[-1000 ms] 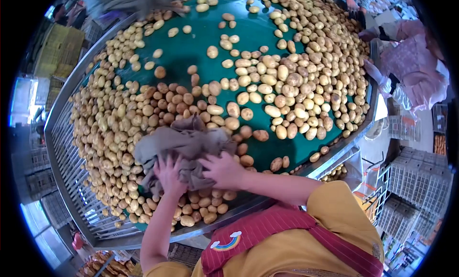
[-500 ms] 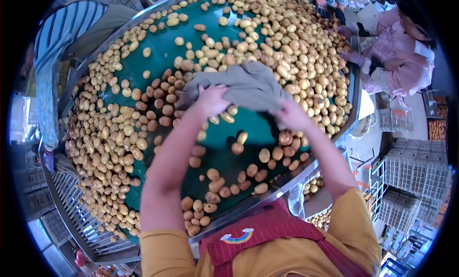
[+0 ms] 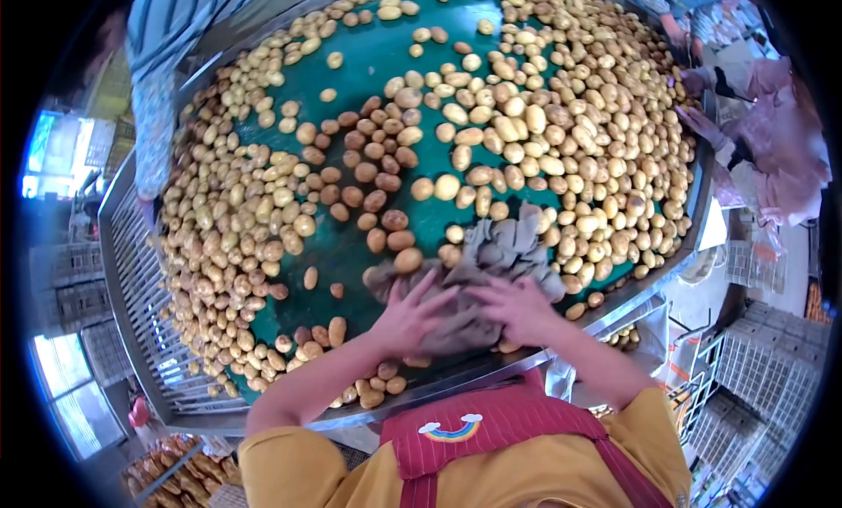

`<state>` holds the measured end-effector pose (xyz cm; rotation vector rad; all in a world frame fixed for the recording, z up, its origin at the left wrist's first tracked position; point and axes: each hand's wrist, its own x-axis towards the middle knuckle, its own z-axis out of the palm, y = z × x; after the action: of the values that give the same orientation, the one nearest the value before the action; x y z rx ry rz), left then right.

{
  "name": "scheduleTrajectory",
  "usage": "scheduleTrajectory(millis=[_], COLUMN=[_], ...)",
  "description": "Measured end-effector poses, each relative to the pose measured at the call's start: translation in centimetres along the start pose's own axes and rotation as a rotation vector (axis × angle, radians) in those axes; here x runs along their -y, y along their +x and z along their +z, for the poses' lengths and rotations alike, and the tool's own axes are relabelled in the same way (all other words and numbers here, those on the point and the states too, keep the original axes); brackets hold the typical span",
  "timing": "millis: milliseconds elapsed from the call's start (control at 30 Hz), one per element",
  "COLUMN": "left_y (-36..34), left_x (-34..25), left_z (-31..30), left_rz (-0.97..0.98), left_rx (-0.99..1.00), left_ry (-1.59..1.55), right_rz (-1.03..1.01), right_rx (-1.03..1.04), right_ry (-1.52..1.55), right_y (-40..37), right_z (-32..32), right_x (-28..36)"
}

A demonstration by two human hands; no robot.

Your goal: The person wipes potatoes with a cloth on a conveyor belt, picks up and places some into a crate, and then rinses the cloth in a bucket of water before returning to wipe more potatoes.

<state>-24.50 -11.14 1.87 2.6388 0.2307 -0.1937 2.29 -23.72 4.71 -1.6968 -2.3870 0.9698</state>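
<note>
The crumpled grey-brown cloth [image 3: 495, 254] lay on the near edge of the green table [image 3: 368, 56], at about 6 o'clock of its round top, bunched among the potatoes [image 3: 561, 113]; the left hand [image 3: 408, 311] pressed down on the cloth's 8 o'clock side with fingers splayed wide and flat, clasping nothing; the right hand [image 3: 517, 305] rested on its 5 o'clock side, fingers stretched forward over the folds, likewise open, palm down; the two hands sat just beside each other, thumbs inward. Darker brown potatoes [image 3: 368, 149] clustered at 11 o'clock from the cloth; pale ones crowded from 12 round to 3 o'clock. A metal grille [image 3: 132, 271] rimmed the table at 9 o'clock; a person in a striped sleeve [image 3: 175, 26] stood at 10 o'clock; another person's gloved hand [image 3: 702, 122] reached in at 2 o'clock.
</note>
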Motion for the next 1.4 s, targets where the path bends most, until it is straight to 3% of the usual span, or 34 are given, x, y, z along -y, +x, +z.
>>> scheduleTrajectory(millis=[100, 133, 200, 267, 333, 400, 433, 500, 533, 567, 600, 633, 733, 767, 800, 867, 933, 1000, 1033, 1067, 1100, 1133, 1200, 1267, 1400], left_y=[6.5, 8.6, 11.6, 13.8, 12.5, 10.8, 7.6, 0.6, -3.3, -5.2, -8.2, -10.4, -17.7, -20.0, -22.0, -24.4, -24.9, -24.0, -23.5, -22.4, -20.8, -19.3, -17.4, -16.5, -13.0], left_x=[1.5, 1.0, 0.5, 0.6, 0.9, 3.8, 3.5, 3.2, 3.2, 4.0, 4.1, 7.0, 5.5, 6.2, 6.1, 6.7, 8.9, 13.9, 17.2, 19.7, 20.5, 20.6, 23.0, 25.4, 28.0], left_z=[0.8, -0.3, -1.8, -0.9, -5.9, -2.8, -5.3, -9.8, -12.5, -13.8, -15.9, -15.7, -23.1, -24.3, -25.5, -25.3, -23.0, -18.3, -15.1, -11.1, -8.5, -8.2, -8.8, -8.2, -9.2], left_rz=[0.013, -0.058, -0.194, -0.298, -0.534, -0.330, -0.232, -0.403, -0.401, -0.579, -0.584, -0.330, -0.569, -0.461, -0.545, -0.718, -0.722, -0.896, -1.004, -1.091, -1.084, -1.106, -1.205, -1.236, -1.376], left_rx=[-0.343, -0.368, -0.278, -0.470, -0.336, -0.747, -0.790, -0.741, -0.765, -0.822, -0.942, -1.083, -1.205, -1.217, -1.181, -1.200, -1.167, -1.016, -0.953, -0.900, -0.695, -0.788, -0.718, -0.698, -0.607], left_ry=[0.027, -0.011, 0.016, -0.150, -0.833, -1.253, -1.509, -1.339, -0.940, -0.877, -0.752, -0.531, -0.086, -0.113, 0.143, 0.260, 0.304, 0.166, 0.069, -0.120, 0.333, 0.262, 0.236, 0.246, 0.320], right_rz=[0.056, 0.064, 0.127, 0.152, 0.538, 0.261, 0.326, 0.241, 0.145, 0.062, -0.017, -0.155, -0.543, -0.595, -0.647, -0.641, -0.771, -0.679, -0.387, -0.262, -0.230, -0.361, -0.334, -0.214, -0.190], right_rx=[-0.179, -0.261, -0.341, -0.534, -0.580, -0.702, -0.613, -0.532, -0.510, -0.529, -0.544, -0.597, -0.795, -0.819, -0.840, -0.672, -0.781, -0.607, -0.563, -0.374, -0.178, -0.376, -0.579, -0.520, -0.626], right_ry=[-0.184, -0.230, -0.176, 0.093, 0.764, 0.653, 0.642, 0.464, 0.121, 0.063, 0.007, -0.060, -0.201, -0.207, -0.212, -0.304, -0.390, -0.409, -0.361, -0.569, -0.453, -0.513, -0.538, -0.434, -0.392], right_y=[0.6, 1.0, 1.6, 2.0, 2.4, 2.8, 3.4, 5.8, 7.7, 9.9, 12.5, 15.4, 24.0, 26.1, 27.6, 29.1, 34.1, 38.6, 40.8, 40.7, 42.4, 43.9, 45.2, 46.9, 49.7], right_z=[-1.8, -3.0, -4.8, -5.2, -9.4, -10.6, -11.8, -13.2, -14.4, -15.7, -16.9, -17.9, -21.8, -23.0, -24.0, -25.5, -23.4, -19.4, -15.5, -14.1, -11.5, -7.8, -7.1, -8.3, -8.4], right_x=[-5.2, -6.6, -8.6, -10.4, -5.9, -4.0, -1.3, 2.0, 3.5, 5.4, 7.2, 8.5, 12.9, 15.0, 17.0, 20.1, 18.7, 15.9, 13.9, 14.0, 11.0, 6.9, 6.2, 5.6, 2.5])
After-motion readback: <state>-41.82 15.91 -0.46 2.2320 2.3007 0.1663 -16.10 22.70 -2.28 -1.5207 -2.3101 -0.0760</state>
